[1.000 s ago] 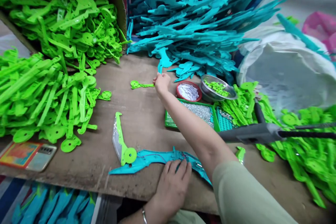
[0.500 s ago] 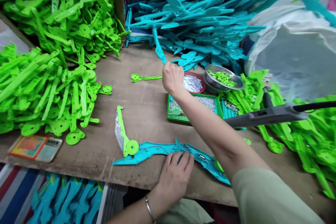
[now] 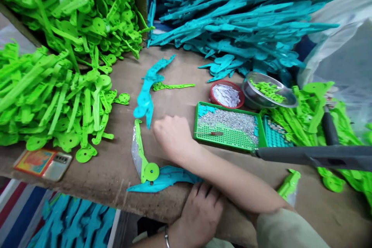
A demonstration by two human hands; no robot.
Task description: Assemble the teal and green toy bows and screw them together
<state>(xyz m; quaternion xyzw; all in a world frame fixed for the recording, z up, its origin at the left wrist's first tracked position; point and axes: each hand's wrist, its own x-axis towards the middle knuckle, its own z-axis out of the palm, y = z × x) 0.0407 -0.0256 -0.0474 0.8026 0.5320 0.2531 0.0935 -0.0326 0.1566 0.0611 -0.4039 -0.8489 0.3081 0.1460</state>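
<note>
My left hand [image 3: 202,211] is closed over the near edge of a blue bow-shaped plastic shell [image 3: 167,180] at the table's front. A green arm with a round disc [image 3: 151,171] and a clear grey blade sits on the shell's left end. My right forearm hides the shell's right half. My right hand [image 3: 173,137] is a fist above the table, its fingertips hidden. Just left of it is another blue shell [image 3: 147,87], tilted, its pointed tip close to the knuckles; a narrow gap shows between them. That shell partly covers a loose green arm [image 3: 178,86].
A green tray [image 3: 229,124] holds small metal screws and a screwdriver. Behind are a red basket [image 3: 226,93] of white strips and a metal bowl [image 3: 269,90] of green bits. Green piles [image 3: 58,97], a blue pile [image 3: 232,19], a phone [image 3: 43,163] and a grey tool [image 3: 314,157] surround them.
My right hand has come left and toward me from the blue pile. The blue shell it held there is now left of the fist. My left hand stays on the front shell.
</note>
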